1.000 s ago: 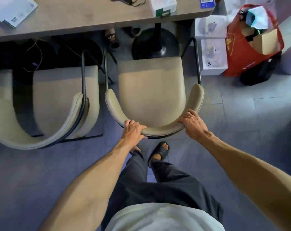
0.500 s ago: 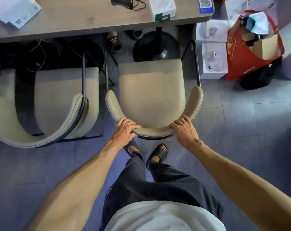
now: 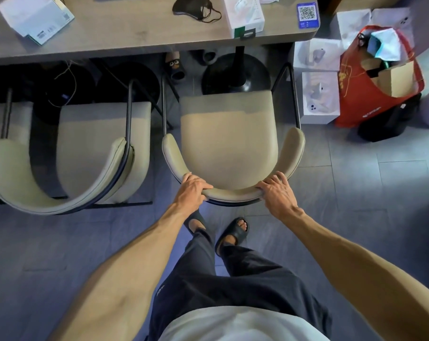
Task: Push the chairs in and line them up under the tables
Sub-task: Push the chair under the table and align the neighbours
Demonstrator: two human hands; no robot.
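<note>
A beige padded chair (image 3: pixel 229 141) with a curved backrest and black metal frame stands in front of the wooden table (image 3: pixel 139 35), its seat front just short of the table edge. My left hand (image 3: pixel 191 188) grips the left part of the backrest and my right hand (image 3: pixel 278 193) grips the right part. A second matching chair (image 3: pixel 102 143) stands to the left, its seat front also near the table edge and its backrest reaching slightly nearer to me.
The table's black round base (image 3: pixel 235 75) sits just ahead of the held chair. White boxes (image 3: pixel 320 97) and a red bag (image 3: pixel 378 80) stand on the floor at right. Slippers (image 3: pixel 175 66) and cables lie under the table. My sandalled feet (image 3: pixel 233 233) are behind the chair.
The held chair has slid forward toward the table, and both hands have shifted inward along the backrest. I have stepped forward with it.
</note>
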